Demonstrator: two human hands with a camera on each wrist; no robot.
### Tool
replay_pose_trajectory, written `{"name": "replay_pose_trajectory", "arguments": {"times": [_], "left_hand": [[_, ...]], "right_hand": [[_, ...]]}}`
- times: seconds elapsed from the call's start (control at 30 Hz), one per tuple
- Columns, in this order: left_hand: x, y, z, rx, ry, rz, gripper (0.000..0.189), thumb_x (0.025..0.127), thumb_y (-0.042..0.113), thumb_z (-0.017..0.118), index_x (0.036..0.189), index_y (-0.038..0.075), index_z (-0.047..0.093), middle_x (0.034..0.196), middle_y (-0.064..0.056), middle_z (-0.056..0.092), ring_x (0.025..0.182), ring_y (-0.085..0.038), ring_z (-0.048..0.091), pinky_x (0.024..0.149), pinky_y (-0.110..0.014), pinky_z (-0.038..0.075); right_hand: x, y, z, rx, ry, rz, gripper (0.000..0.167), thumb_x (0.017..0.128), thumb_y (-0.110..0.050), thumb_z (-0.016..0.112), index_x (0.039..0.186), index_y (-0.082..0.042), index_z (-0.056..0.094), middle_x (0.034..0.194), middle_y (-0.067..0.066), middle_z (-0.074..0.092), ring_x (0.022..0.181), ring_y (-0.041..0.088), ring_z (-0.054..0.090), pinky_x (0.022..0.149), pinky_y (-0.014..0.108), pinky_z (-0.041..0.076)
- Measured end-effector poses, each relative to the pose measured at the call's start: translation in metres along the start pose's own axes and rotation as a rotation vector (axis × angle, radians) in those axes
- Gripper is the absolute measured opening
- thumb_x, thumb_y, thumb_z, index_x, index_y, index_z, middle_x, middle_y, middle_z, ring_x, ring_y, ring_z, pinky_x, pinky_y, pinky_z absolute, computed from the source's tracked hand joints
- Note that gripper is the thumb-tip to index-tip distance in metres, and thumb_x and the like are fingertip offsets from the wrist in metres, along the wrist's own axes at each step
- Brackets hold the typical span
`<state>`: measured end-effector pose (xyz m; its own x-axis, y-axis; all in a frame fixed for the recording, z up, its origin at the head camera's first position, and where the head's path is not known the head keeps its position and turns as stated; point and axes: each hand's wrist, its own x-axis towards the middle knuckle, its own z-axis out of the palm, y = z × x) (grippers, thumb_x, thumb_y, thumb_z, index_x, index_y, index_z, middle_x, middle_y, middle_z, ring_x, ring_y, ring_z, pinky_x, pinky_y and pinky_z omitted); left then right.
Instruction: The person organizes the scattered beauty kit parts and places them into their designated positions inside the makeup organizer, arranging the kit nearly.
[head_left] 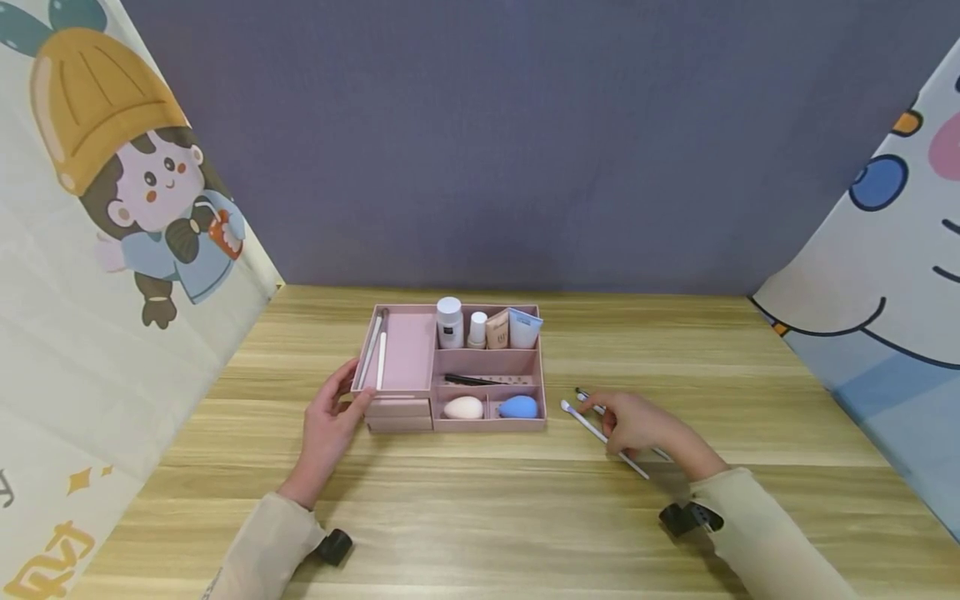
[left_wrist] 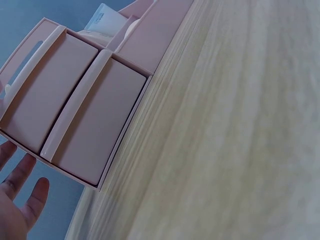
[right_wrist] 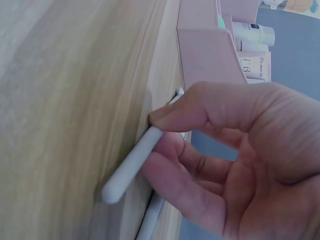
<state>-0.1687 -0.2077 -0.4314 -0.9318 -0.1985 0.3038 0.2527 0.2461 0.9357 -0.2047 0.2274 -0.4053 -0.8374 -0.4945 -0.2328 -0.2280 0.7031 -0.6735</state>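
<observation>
My right hand pinches a white makeup brush between thumb and fingers, low over the table to the right of a pink organizer. In the head view, the pinched brush's pale tip points toward the organizer. A second brush with a dark end lies beside it, partly hidden by the hand. My left hand rests at the organizer's front left corner. Its fingers lie fairly straight along the side of the organizer, next to two closed drawers.
Brushes lie in the organizer's left top tray. Behind stand a white bottle, a smaller bottle and two tubes. A black pencil-like item lies mid-compartment; a cream sponge and a blue sponge sit in front. A grey panel closes the back.
</observation>
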Motion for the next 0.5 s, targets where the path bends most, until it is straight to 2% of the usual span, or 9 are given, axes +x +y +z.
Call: {"name": "replay_pose_trajectory", "arguments": {"times": [0.3,0.5], "left_hand": [[0.0014,-0.0012,-0.0003,0.008,-0.003,-0.005,0.052,0.094,0.01,0.069,0.143,0.002,0.051,0.134,-0.016,0.058,0.107,-0.005,0.053,0.079,-0.015,0.046],[0.0012,0.0,0.0003,0.02,0.008,-0.002,0.051,0.094,0.009,0.069,0.142,0.001,0.051,0.132,-0.019,0.058,0.105,-0.004,0.053,0.078,-0.015,0.046]], "right_hand": [[0.0015,-0.0002,0.0008,-0.026,-0.012,0.016,0.067,0.066,0.017,0.065,0.129,-0.005,0.059,0.067,0.003,0.051,0.045,0.012,0.048,0.04,0.028,0.045],[0.0013,0.0003,-0.0023,0.004,-0.028,-0.002,0.069,0.066,0.016,0.065,0.132,-0.003,0.057,0.068,0.004,0.051,0.046,0.012,0.047,0.04,0.03,0.045]]}}
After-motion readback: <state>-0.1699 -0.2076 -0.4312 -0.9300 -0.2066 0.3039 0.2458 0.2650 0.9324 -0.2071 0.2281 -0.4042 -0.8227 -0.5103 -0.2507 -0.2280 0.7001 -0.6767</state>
